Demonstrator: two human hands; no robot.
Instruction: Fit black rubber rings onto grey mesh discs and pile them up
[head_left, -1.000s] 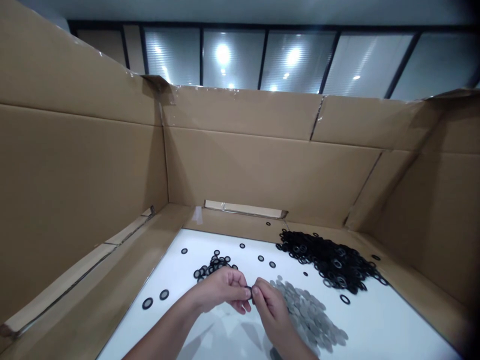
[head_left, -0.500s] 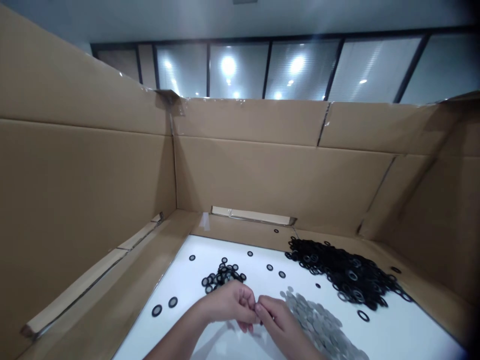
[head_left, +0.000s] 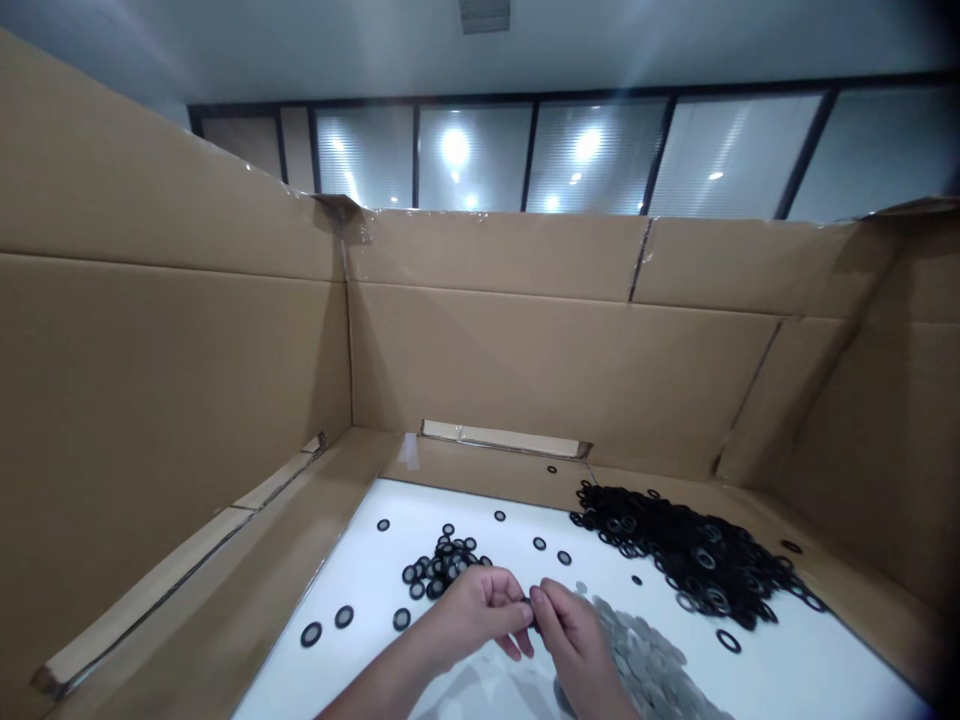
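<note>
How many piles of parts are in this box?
3: black rings at back right, grey discs beside the right hand, ringed discs beyond the left hand. More may be hidden.

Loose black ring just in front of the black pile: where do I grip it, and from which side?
The loose black ring seems best pinched across its outer rim, from above and the near side: it lies flat on the white board, apart from the black pile beyond it.

Place: office-like room, exact kind unclear
Far side: dark-framed glass panels (head_left: 472, 180), slatted blinds (head_left: 592, 185), reflected lights (head_left: 454, 147)
Near: cardboard walls (head_left: 487, 375) around a white worktop (head_left: 787, 665)
</note>
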